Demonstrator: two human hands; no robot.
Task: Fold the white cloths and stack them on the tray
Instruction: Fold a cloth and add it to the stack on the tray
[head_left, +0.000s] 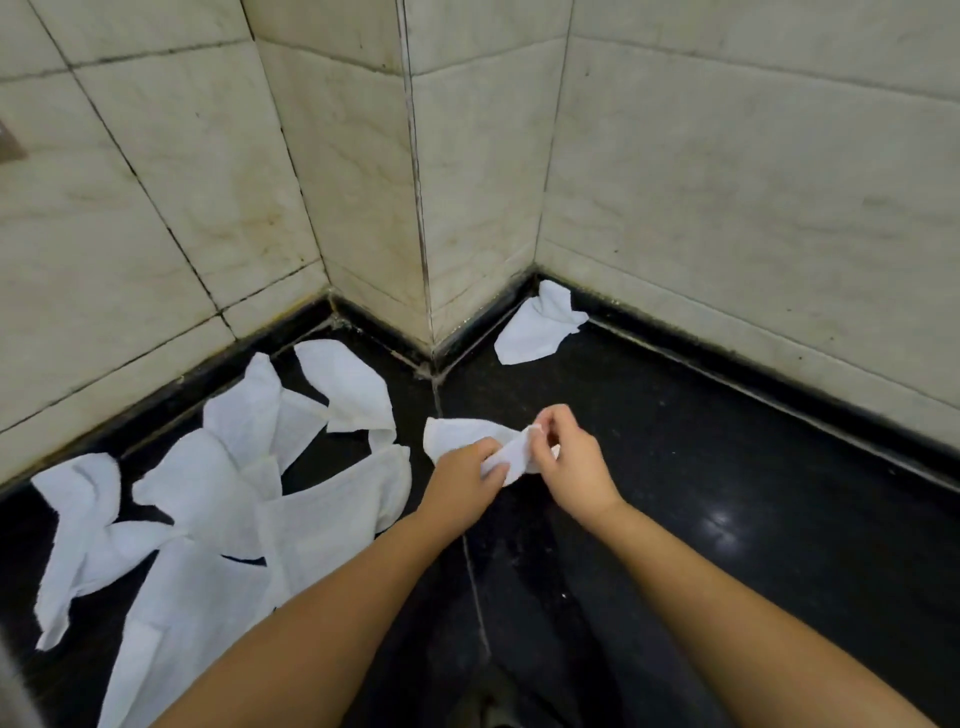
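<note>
- Head view: both my hands meet over the black worktop (727, 467), a polished stone surface set into a tiled corner.
- My left hand (462, 475) pinches the near end of one cloth (457, 434); its fingers (493, 470) are pressed together on the fabric.
- My right hand (569, 467) pinches the same cloth at a raised corner, thumb and forefinger closed on it, the other fingers curled.
- The far part of that cloth rests on the worktop, bunched rather than flat.
- A loose pile (208, 493) of unfolded cloths sprawls to my left; one stray cloth (535, 327) lies alone in the far corner by the wall (727, 182).
- I see no tray anywhere in view, so nothing appears stacked yet.
- As I judge it, I am finding corners to open this cloth out.
- To do it well I would draw the hands apart until the edge is taut, lay it flat on bare stone clear of the pile, then match corner to corner before creasing.
</note>
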